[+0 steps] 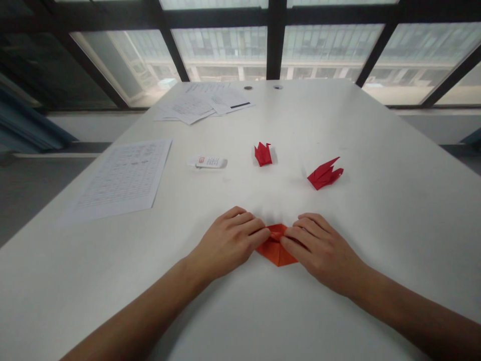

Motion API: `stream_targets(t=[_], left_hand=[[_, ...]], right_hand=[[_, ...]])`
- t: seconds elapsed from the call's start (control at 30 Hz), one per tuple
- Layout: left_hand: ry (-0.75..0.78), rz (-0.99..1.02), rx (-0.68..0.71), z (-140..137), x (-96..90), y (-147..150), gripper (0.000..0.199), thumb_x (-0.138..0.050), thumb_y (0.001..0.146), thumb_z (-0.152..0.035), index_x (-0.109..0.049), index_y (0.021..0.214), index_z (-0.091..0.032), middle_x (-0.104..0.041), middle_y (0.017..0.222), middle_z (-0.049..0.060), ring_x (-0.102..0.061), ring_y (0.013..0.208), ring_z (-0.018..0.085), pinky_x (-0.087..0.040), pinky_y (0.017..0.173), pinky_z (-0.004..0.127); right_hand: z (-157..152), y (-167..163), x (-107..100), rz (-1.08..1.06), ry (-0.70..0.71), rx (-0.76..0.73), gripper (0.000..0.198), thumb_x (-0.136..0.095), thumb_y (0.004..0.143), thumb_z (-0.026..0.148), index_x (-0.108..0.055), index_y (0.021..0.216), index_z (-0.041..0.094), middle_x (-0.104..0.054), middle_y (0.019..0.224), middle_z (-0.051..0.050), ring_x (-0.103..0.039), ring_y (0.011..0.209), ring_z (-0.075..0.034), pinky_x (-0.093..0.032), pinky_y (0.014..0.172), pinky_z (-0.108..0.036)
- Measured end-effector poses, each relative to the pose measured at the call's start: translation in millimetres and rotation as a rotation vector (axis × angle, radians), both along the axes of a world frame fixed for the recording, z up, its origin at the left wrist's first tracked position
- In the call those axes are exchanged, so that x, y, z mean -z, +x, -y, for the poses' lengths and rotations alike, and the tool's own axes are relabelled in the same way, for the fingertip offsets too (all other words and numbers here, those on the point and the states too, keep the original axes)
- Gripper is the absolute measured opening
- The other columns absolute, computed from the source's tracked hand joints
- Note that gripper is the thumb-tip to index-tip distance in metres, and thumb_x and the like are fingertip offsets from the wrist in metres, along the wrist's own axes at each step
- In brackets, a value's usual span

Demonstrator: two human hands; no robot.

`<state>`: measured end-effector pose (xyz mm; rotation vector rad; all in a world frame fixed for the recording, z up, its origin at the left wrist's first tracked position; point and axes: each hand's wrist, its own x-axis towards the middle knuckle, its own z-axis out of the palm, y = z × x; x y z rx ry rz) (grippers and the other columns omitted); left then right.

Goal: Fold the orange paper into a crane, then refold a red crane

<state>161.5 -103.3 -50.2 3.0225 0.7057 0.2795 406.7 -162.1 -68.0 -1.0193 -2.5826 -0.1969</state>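
A partly folded sheet of orange origami paper (278, 254) lies on the white table in front of me, its creased point facing my body. My left hand (236, 238) grips its left side, fingers curled together at the upper fold. On the other side my right hand (319, 245) presses the paper with bent fingers, the fingertips close to those of the left. Both hands cover the paper's side corners. Beyond them sit a small red paper crane (263, 154) and, to the right, a larger red folded paper piece (325, 174) with pointed ends.
A white bottle (209, 162) with a printed label lies on its side left of the crane. One printed sheet (126, 173) rests at the table's left edge, and several papers (203, 103) overlap at the far left. Dark-framed windows stand behind the white table (240, 321).
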Motion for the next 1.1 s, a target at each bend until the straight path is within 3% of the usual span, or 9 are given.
stream_targets(t=[0.17,0.53,0.83,1.1], left_hand=[[-0.024,0.039,-0.028,0,0.6,-3,0.021,-0.049,0.104,-0.019,-0.069,0.111,-0.022,-0.075,0.102,0.004,-0.067,0.090,0.020,-0.046,0.085,0.037],[0.146,0.030,-0.076,0,-0.2,8,0.019,-0.053,0.103,-0.023,-0.064,0.088,-0.021,-0.062,0.072,-0.003,-0.057,0.068,0.017,-0.042,0.072,0.034],[0.080,-0.032,-0.050,-1,-1.0,4,0.012,-0.056,0.103,-0.022,-0.066,0.096,-0.022,-0.069,0.090,-0.002,-0.060,0.080,0.018,-0.041,0.070,0.035],[0.120,-0.086,0.016,2,-3.4,-4,0.017,-0.054,0.103,-0.019,-0.067,0.115,-0.017,-0.071,0.112,0.004,-0.063,0.101,0.023,-0.049,0.079,0.036]], right_hand=[[2,0,3,-0.037,0.000,0.056,0.024,-0.050,0.103,0.011,-0.070,0.115,0.016,-0.075,0.105,-0.009,-0.062,0.096,-0.026,-0.047,0.099,-0.048],[1,-2,6,-0.050,0.061,0.028,0.019,-0.055,0.101,0.010,-0.074,0.105,0.013,-0.072,0.090,-0.008,-0.060,0.088,-0.024,-0.049,0.095,-0.046],[2,-2,6,-0.013,0.041,0.014,0.021,-0.055,0.101,0.011,-0.073,0.111,0.012,-0.070,0.090,-0.008,-0.059,0.090,-0.026,-0.051,0.089,-0.045],[0,-4,1,0.040,0.039,-0.024,0.022,-0.053,0.099,0.008,-0.074,0.108,0.008,-0.069,0.089,-0.010,-0.057,0.087,-0.027,-0.051,0.083,-0.045]])
